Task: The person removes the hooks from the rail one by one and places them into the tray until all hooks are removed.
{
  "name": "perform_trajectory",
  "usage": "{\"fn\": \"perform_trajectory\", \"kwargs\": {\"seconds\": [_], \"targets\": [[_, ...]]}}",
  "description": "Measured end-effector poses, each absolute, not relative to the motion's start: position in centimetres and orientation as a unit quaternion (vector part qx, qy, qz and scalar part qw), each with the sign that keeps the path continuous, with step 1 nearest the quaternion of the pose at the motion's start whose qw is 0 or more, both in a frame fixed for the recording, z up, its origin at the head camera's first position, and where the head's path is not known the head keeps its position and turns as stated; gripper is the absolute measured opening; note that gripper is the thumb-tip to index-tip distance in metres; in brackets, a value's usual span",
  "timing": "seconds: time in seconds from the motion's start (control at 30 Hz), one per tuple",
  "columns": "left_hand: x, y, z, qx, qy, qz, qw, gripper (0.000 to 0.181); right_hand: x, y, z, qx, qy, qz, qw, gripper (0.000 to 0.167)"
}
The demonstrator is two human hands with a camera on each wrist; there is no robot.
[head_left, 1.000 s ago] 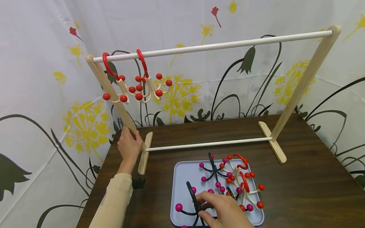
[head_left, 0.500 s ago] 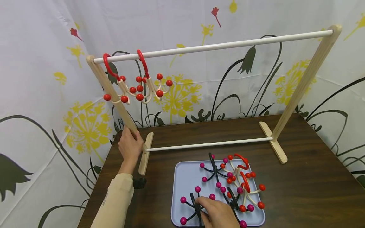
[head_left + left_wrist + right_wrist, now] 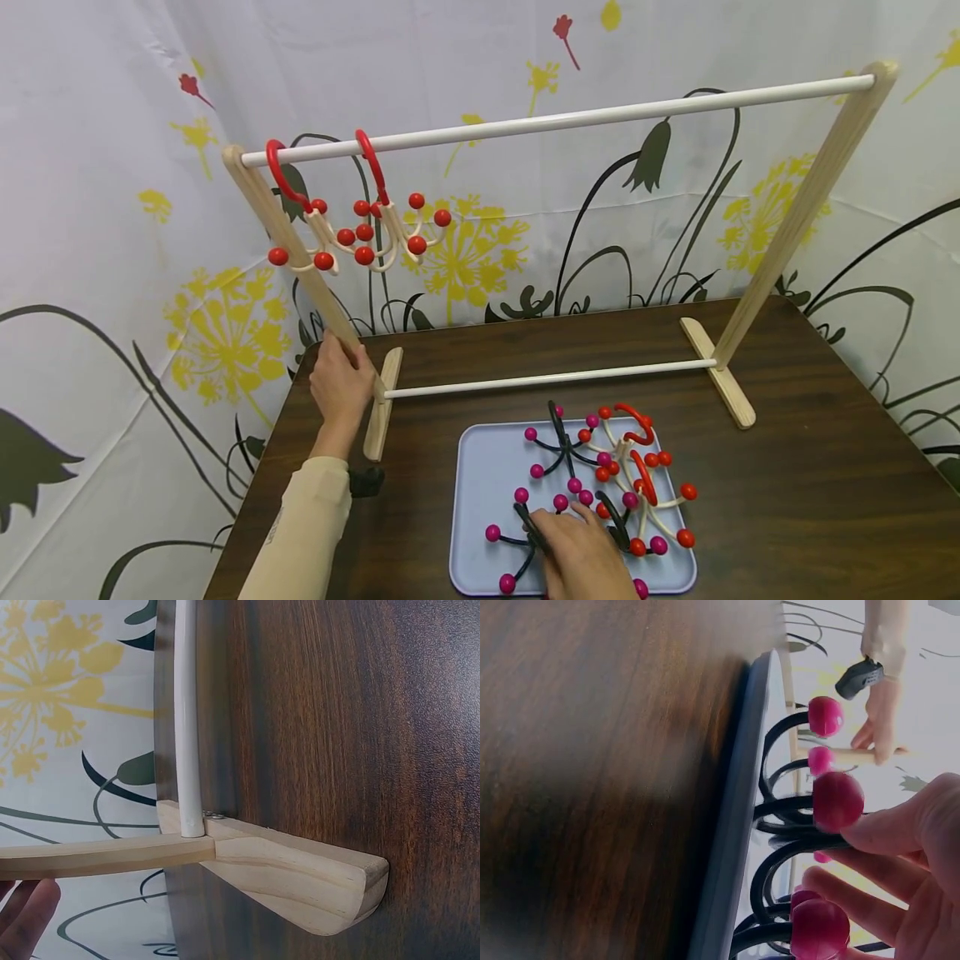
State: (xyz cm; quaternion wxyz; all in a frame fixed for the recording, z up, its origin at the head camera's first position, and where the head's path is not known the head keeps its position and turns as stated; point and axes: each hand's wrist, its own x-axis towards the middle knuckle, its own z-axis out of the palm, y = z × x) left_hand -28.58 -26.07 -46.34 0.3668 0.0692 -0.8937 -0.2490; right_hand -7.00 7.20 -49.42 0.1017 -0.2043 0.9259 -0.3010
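My left hand (image 3: 341, 387) grips the left wooden post (image 3: 307, 271) of a rack, low down near its foot; its fingertips show beside the post in the left wrist view. My right hand (image 3: 588, 554) holds a black hanger (image 3: 528, 533) by its upright stem, over the near part of a pale blue tray (image 3: 474, 492). This hanger has a hook on top and curved arms tipped with pink balls (image 3: 838, 801). My fingers hide part of its middle. Two cream hangers with red hooks (image 3: 372, 167) and red balls hang at the left end of the white top rod (image 3: 570, 122).
More hangers crowd the tray's right side: black ones (image 3: 566, 450) with pink balls and cream ones (image 3: 647, 483) with red balls, some overlapping. Arms overhang the tray's right edge. Behind the tray runs the rack's lower white rod (image 3: 555, 380); its right foot (image 3: 717, 372) stands farther right.
The black hanger in my right hand has come lower over the tray, then shifted slightly right, its hook leaning left. My left hand stays on the post.
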Motion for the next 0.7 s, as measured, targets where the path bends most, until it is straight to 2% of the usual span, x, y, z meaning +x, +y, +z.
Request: {"fn": "perform_trajectory", "kwargs": {"seconds": [0.7], "targets": [[-28.46,-26.09,-46.18,0.075,-0.898,-0.245,0.356,0.032,-6.52,7.68,-49.26,-0.133,0.912,-0.371,0.115,0.027]]}}
